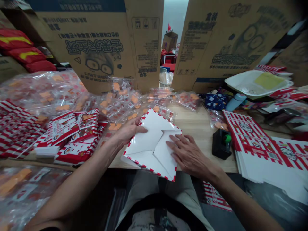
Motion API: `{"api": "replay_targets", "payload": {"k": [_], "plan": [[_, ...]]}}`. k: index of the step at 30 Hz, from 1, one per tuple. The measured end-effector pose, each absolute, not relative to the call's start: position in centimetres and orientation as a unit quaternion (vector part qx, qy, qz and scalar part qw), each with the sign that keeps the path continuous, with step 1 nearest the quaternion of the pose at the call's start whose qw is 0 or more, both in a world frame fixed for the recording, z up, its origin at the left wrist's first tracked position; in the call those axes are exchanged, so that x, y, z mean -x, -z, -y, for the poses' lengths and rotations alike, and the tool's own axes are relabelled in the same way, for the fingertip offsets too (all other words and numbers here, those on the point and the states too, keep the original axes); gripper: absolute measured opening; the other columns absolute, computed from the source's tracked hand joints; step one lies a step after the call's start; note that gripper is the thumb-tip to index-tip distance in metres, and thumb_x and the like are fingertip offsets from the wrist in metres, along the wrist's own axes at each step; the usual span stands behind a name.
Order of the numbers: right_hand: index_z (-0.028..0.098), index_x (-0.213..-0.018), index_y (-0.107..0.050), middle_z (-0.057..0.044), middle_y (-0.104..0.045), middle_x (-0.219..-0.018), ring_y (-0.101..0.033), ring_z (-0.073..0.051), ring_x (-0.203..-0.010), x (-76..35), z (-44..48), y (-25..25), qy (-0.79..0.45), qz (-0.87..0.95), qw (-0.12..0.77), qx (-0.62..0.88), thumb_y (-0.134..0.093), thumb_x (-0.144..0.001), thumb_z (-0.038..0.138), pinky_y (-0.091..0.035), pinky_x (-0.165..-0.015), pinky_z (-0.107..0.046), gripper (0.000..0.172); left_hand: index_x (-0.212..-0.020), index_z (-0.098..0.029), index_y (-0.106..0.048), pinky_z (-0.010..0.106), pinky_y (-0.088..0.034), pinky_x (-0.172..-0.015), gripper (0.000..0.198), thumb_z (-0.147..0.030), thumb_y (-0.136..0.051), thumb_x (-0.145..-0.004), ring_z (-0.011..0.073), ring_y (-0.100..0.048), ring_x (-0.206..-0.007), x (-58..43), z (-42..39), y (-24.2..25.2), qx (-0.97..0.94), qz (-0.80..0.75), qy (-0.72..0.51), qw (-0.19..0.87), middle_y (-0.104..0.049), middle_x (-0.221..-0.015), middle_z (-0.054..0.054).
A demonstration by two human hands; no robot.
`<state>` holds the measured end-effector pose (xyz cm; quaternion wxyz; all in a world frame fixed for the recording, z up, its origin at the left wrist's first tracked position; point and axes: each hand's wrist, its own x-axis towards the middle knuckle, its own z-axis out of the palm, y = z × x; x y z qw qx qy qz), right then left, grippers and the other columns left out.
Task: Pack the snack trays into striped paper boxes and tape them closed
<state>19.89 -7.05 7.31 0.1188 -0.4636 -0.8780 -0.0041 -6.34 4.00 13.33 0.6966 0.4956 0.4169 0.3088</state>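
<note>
A white paper box (145, 138) with red-striped edges is held tilted at the table's front edge, its plain white flaps facing up and partly interlocked at the middle. My left hand (129, 131) grips its upper left edge, thumb on the white face and fingers behind the edge. On the right-hand flap my right hand (184, 152) lies with its fingers spread out and touching the card. Left of the box is a pile of red-and-white printed packages (79, 136). Behind it lie clear plastic packets (120, 107) with orange pieces inside.
A black tape dispenser (221, 146) stands on the right, beside a stack of flat striped cartons (255, 138). Farther back are a light blue bottle (235, 102) and a white basket (237, 81). Large cardboard boxes (101, 45) wall off the back. More packets (21, 189) lie front left.
</note>
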Motion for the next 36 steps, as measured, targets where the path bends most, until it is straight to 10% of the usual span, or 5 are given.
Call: {"api": "replay_targets", "payload": {"k": [9, 15, 19, 27, 36], "plan": [[0.015, -0.143, -0.052, -0.014, -0.053, -0.149, -0.050, -0.033, -0.131, -16.3, 7.1, -6.0, -0.120, 0.883, 0.139, 0.432, -0.043, -0.100, 0.028, -0.037, -0.110, -0.055, 0.046, -0.127, -0.018, -0.056, 0.026, -0.056, -0.063, 0.067, -0.011, -0.070, -0.062, 0.0202, -0.072, -0.079, 4.0, -3.0, -14.6, -0.568, -0.453, -0.309, 0.614, -0.076, -0.105, 0.005], [0.008, -0.148, -0.040, -0.020, -0.047, -0.150, -0.044, -0.029, -0.139, -14.4, 5.6, -4.1, -0.221, 0.748, 0.311, 0.544, -0.043, -0.089, 0.016, -0.041, -0.114, -0.048, 0.059, -0.125, -0.017, -0.062, 0.024, -0.055, -0.059, 0.060, -0.012, -0.067, -0.065, 0.0203, -0.072, -0.075, 3.4, -3.0, -14.6, -0.589, -0.476, -0.297, 0.582, -0.077, -0.100, 0.004], [0.003, -0.158, -0.027, -0.021, -0.035, -0.160, -0.035, -0.029, -0.148, -13.8, 5.0, -4.4, -0.309, 0.728, 0.297, 0.535, -0.045, -0.090, 0.024, -0.031, -0.123, -0.047, 0.073, -0.117, -0.015, -0.069, 0.032, -0.061, -0.074, 0.048, -0.035, -0.079, -0.075, 0.0248, -0.075, -0.081, 4.2, -4.3, -13.9, -0.499, -0.438, -0.277, 0.695, -0.079, -0.095, 0.009], [0.012, -0.160, -0.029, -0.016, -0.036, -0.162, -0.033, -0.030, -0.148, -12.8, 5.4, -4.7, -0.329, 0.719, 0.293, 0.537, -0.035, -0.102, 0.038, -0.025, -0.123, -0.054, 0.064, -0.128, -0.012, -0.065, 0.041, -0.063, -0.081, 0.068, -0.068, -0.045, -0.096, 0.0295, -0.078, -0.082, 5.4, -3.6, -11.7, -0.286, -0.453, -0.286, 0.795, -0.079, -0.096, 0.016], [0.013, -0.148, -0.049, -0.022, -0.033, -0.159, -0.027, -0.038, -0.147, -9.8, 6.6, -7.1, -0.170, 0.765, 0.274, 0.557, -0.044, -0.100, 0.032, -0.036, -0.110, -0.061, 0.052, -0.129, -0.012, -0.064, 0.045, -0.063, -0.077, 0.071, -0.049, -0.075, -0.069, 0.0370, -0.076, -0.089, 8.5, -1.0, -11.8, -0.285, -0.397, -0.329, 0.808, -0.079, -0.093, 0.015]]}}
